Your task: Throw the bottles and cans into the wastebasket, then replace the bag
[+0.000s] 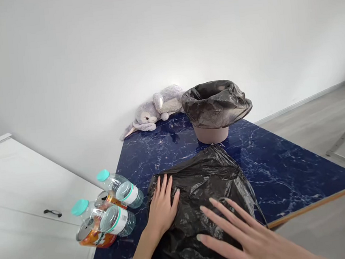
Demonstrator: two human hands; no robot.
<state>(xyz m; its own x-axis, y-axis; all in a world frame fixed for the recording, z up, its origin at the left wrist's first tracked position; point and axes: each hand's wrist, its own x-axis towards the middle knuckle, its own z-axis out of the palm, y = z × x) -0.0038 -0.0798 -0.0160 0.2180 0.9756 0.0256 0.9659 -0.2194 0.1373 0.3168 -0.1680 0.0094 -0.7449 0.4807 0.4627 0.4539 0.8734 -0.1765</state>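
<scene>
A crumpled black plastic bag (209, 191) lies on the near part of a dark blue marbled table (286, 167). My left hand (162, 206) rests flat on the bag's left side, fingers stretched out. My right hand (243, 232) hovers over or lies on the bag's near right part, fingers spread and straight. Neither hand grips anything.
A small bin lined with a black bag (215, 105) stands at the table's far side, a grey plush toy (155, 111) beside it against the wall. Two plastic bottles (121, 188) and cans (92, 235) lie at the table's left edge. A white cabinet (20, 193) stands left.
</scene>
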